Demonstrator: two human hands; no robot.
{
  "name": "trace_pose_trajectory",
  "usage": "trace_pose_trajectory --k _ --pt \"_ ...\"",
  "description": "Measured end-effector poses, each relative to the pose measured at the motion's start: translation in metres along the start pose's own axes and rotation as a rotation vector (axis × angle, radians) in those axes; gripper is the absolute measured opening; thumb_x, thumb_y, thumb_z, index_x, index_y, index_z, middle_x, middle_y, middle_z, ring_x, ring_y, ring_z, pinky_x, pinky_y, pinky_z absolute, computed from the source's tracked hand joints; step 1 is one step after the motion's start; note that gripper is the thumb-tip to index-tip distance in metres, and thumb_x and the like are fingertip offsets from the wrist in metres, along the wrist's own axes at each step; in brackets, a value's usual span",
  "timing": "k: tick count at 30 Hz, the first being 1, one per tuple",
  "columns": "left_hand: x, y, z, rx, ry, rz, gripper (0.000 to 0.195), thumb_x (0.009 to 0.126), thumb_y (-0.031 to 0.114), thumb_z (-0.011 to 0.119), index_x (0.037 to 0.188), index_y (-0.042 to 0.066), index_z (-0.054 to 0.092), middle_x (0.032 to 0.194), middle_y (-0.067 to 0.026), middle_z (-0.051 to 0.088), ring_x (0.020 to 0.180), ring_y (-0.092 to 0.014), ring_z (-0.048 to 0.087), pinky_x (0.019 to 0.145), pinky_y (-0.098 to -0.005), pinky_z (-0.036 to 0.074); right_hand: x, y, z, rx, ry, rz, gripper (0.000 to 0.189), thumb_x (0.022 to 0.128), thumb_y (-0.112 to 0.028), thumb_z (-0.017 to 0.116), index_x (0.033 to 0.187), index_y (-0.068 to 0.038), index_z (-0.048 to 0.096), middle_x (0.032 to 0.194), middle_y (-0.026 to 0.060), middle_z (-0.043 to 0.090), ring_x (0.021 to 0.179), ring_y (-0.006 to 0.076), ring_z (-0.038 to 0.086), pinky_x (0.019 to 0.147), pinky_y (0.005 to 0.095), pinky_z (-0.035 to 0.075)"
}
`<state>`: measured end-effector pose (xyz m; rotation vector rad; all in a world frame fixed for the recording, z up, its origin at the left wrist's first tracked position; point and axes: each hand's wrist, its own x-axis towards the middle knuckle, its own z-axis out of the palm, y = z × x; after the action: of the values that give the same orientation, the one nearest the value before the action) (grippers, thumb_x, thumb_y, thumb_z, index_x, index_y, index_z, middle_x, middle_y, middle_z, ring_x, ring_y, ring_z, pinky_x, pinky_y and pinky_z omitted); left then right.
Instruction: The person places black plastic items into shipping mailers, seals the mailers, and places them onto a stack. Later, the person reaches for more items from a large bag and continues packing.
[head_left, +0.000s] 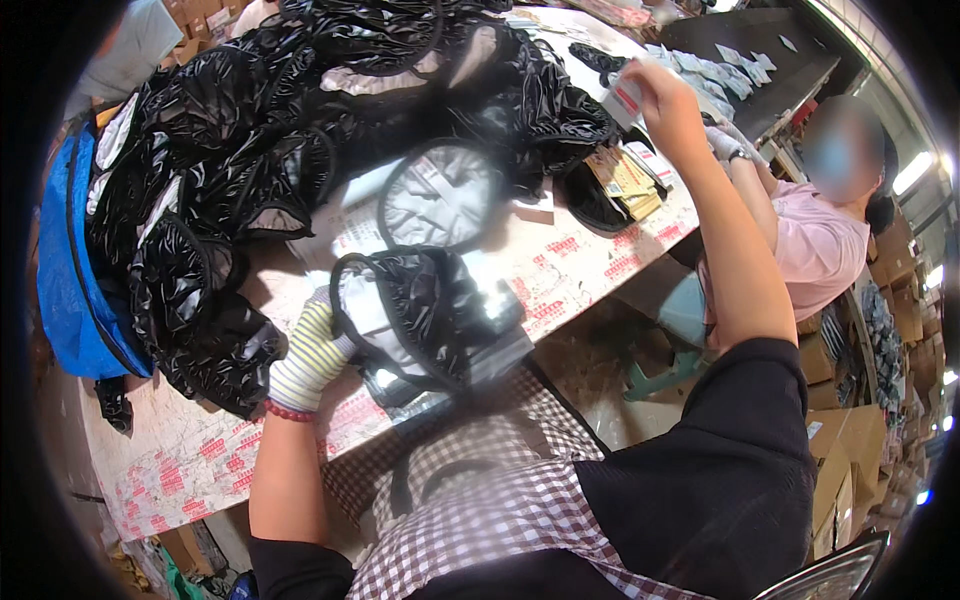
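My left hand (311, 358), in a striped knit glove, grips the rim of a glossy black fabric cover (431, 307) with a pale lining. This cover lies on a clear plastic bag (491, 356) near the table's front edge. My bare right hand (664, 101) is raised at the far right of the table, pinching a small white and red printed card (624, 103). Below that hand sit stacks of yellowish printed cards (626, 180) beside a black fabric piece (592, 202). A round cover (439, 195) shows its light grey lining behind the held one.
A large heap of black covers (225, 112) fills the table's (180, 472) back and left. A blue bag (82, 277) stands at its left edge. On the right a co-worker (817, 240) sits beside a dark surface (742, 45) with small packets (705, 71). Cardboard boxes (847, 450) stand at right.
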<state>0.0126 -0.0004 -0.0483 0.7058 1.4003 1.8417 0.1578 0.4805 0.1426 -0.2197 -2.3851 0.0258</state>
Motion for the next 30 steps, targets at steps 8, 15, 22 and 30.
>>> trace_pose_trajectory --k 8,15,22,30 --pt "0.003 -0.014 -0.010 0.144 0.064 0.091 0.055 0.084 -0.001 0.081 0.135 0.008 0.062 0.127 -0.0021 0.070 0.114 -0.015 0.067 0.097 -0.0333 0.057 -0.149 0.072 0.055 -0.095 -0.392 -0.125 0.031 0.090 -0.009 0.063 0.119 0.001 0.064 0.153 0.0173 0.048 0.137 0.0363 0.049 0.116 0.0472 0.039" --pt "0.001 0.003 0.007 0.236 0.142 0.099 0.059 0.083 -0.004 0.079 0.138 0.007 0.062 0.126 -0.0044 0.071 0.115 -0.016 0.066 0.098 -0.0335 0.055 -0.147 0.079 0.085 -0.235 -0.273 -0.185 0.018 0.080 -0.003 0.066 0.099 0.000 0.066 0.110 0.0143 0.069 0.106 0.0353 0.064 0.100 0.0438 0.049" --pt "0.006 -0.004 0.013 0.428 0.178 0.288 0.043 0.082 -0.012 0.070 0.123 0.000 0.066 0.108 -0.0083 0.072 0.102 -0.018 0.069 0.080 -0.0320 0.060 -0.143 0.069 0.078 -0.024 -0.266 0.165 0.015 0.082 -0.015 0.074 0.092 -0.003 0.076 0.085 0.0155 0.073 0.081 0.0351 0.071 0.077 0.0433 0.055" --pt "-0.004 -0.004 0.003 0.525 0.203 0.103 0.038 0.073 0.003 0.080 0.109 -0.001 0.070 0.084 -0.0066 0.072 0.075 -0.015 0.068 0.066 -0.0333 0.056 -0.103 -0.110 -0.004 0.126 0.208 -0.116 0.010 0.092 -0.009 0.073 0.096 -0.001 0.077 0.099 0.0167 0.075 0.087 0.0303 0.071 0.081 0.0403 0.054"
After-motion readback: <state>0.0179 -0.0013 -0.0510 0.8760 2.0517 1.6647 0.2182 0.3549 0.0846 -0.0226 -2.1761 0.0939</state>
